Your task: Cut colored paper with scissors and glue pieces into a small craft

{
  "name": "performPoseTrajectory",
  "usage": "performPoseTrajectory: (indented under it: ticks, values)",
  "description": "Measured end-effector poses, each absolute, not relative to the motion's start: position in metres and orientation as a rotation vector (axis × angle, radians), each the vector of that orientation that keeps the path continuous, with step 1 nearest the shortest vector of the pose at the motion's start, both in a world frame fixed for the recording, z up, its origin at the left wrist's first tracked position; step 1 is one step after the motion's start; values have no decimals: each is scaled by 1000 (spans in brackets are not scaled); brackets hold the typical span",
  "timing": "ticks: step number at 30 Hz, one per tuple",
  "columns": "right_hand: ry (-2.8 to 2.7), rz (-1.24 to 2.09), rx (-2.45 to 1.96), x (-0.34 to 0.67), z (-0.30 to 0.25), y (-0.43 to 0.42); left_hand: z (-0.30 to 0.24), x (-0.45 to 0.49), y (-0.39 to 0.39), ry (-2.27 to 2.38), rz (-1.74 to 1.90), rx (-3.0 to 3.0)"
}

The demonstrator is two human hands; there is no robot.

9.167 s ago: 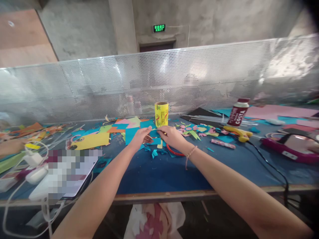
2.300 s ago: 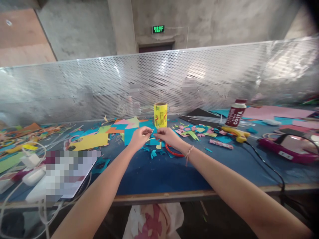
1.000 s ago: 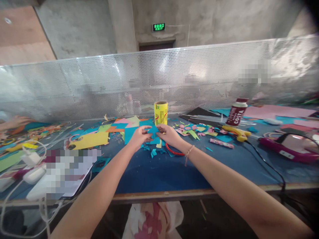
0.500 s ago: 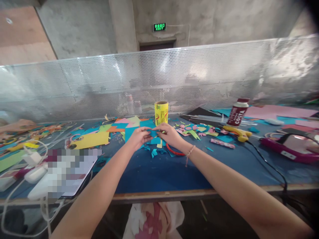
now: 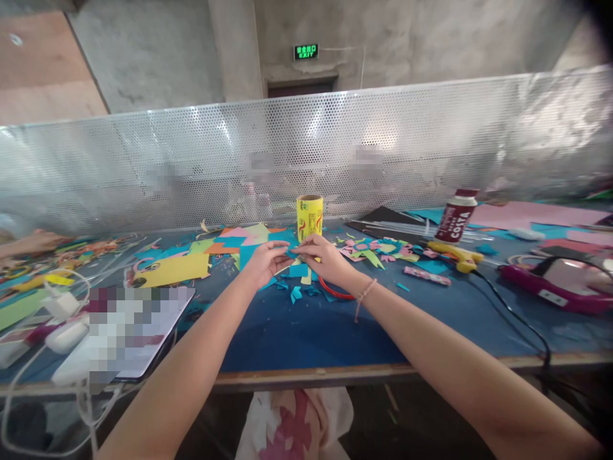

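Note:
Between my fingertips is a small piece of blue paper (image 5: 292,252), mostly covered by the fingers. My left hand (image 5: 265,263) pinches it from the left, and my right hand (image 5: 326,260), with a bracelet at the wrist, pinches it from the right. Just behind the hands a yellow cardboard roll (image 5: 310,216) stands upright. Cut scraps of blue paper (image 5: 295,294) lie on the blue tabletop below the fingers. A red curved handle or loop (image 5: 338,292) shows partly under my right hand.
Coloured paper sheets (image 5: 175,270) and a tablet-like device (image 5: 148,345) with white cables lie to the left. To the right are a yellow glue gun (image 5: 457,255) with a black cord, a Costa bottle (image 5: 457,220) and a purple case (image 5: 558,284). Another person's hand (image 5: 36,243) reaches in at far left.
My fingers have shifted slightly around the blue paper, and less of it shows now. The rest of the table looks the same.

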State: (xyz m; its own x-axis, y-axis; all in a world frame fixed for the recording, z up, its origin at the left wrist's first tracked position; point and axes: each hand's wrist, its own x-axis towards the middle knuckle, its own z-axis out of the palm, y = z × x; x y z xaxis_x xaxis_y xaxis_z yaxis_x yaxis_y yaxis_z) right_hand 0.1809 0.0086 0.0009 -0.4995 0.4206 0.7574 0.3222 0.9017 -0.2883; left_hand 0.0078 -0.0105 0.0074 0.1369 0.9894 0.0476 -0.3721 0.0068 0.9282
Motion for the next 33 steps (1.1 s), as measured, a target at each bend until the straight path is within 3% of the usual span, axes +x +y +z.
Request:
performPoseTrajectory:
  ticks: [17, 33]
  values:
    - [-1913, 581, -815, 172, -1, 9, 2, 17, -15, 872, 1356, 1415]
    - [-1918, 430, -818, 174, 6, 3, -2, 17, -11, 850, 1368, 1378]
